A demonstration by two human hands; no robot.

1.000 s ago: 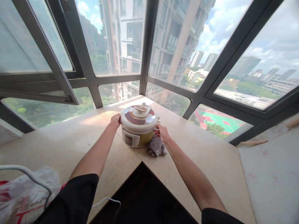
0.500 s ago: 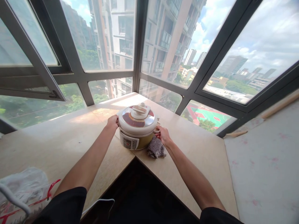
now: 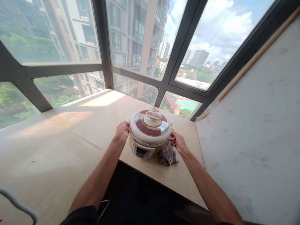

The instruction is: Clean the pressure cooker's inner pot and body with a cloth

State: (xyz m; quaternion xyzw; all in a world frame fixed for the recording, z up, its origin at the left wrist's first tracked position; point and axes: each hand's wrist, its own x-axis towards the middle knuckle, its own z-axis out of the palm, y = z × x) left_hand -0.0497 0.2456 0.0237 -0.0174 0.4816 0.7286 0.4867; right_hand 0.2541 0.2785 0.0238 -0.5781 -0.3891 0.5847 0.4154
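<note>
A cream and gold electric pressure cooker (image 3: 148, 137) with a maroon-patterned lid stands on the pale wooden counter (image 3: 70, 125), near its right end. My left hand (image 3: 122, 130) grips the cooker's left side handle. My right hand (image 3: 178, 143) grips the right side handle. A crumpled grey cloth (image 3: 167, 154) lies on the counter against the cooker's lower right side, just below my right hand.
Dark-framed windows (image 3: 105, 68) rise behind the counter. A whitish wall (image 3: 253, 125) closes the right side, close to the cooker. A dark gap (image 3: 145, 200) opens below the counter's front edge. A white cord (image 3: 14, 203) shows at the lower left.
The cooker, held in both hands, has moved right along the counter toward the wall, the cloth going with it. The view has swung right; the plastic bag at lower left has left the picture.
</note>
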